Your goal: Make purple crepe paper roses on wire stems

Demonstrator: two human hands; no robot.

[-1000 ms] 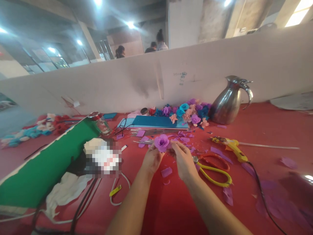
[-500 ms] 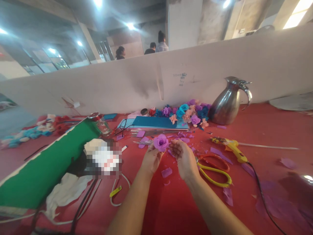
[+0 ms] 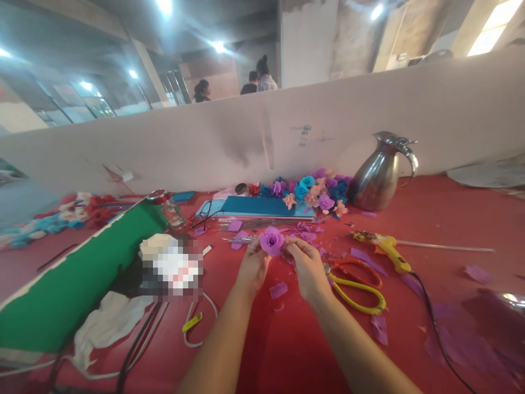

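A purple paper rose (image 3: 271, 241) is held up over the red table (image 3: 287, 339) between both hands. My left hand (image 3: 253, 267) grips it from the lower left. My right hand (image 3: 307, 266) pinches its right edge with fingertips. Small purple paper scraps (image 3: 279, 289) lie under the hands. Yellow-handled scissors (image 3: 357, 290) rest just right of my right hand.
A yellow glue gun (image 3: 388, 249) with its black cord lies to the right. A steel jug (image 3: 379, 174) and a pile of paper flowers (image 3: 311, 190) stand by the white partition (image 3: 205, 148). A green board (image 3: 77, 273), cloth and cables fill the left. People stand beyond the partition.
My right hand, briefly open and apart from the rose half a second ago, has closed back onto its right edge. The left hand has kept its hold throughout.
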